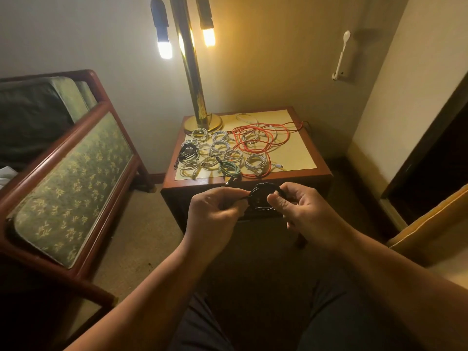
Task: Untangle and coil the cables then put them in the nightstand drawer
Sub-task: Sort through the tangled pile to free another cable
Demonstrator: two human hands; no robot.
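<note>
1. The left grip (pixel 215 206) is curled, its thumb and fingertips pinching the left edge of a black cable (pixel 260 196).
2. The right grip (pixel 301 206) pinches the right side of the same cable between thumb and bent fingers.
3. The black cable is wound into a small loop, held in the air between both grips, just in front of the desk (pixel 298 153) and below its top edge.
4. On the desk lie many white coils (pixel 220 145), set close together on the left and middle.
5. A green coil (pixel 231 169) sits near the front edge, among the white ones.
6. A black coil (pixel 187 152) lies at the left edge of the group.
7. An orange cable (pixel 263 138) sprawls loose in wide loops over the middle and right, crossing some white coils.
8. A brass lamp (pixel 192 72) stands at the desk's back left corner, with two bulbs lit.
9. A bench (pixel 76 178) with green patterned cushions stands to the left on the carpet (pixel 141 239).
</note>
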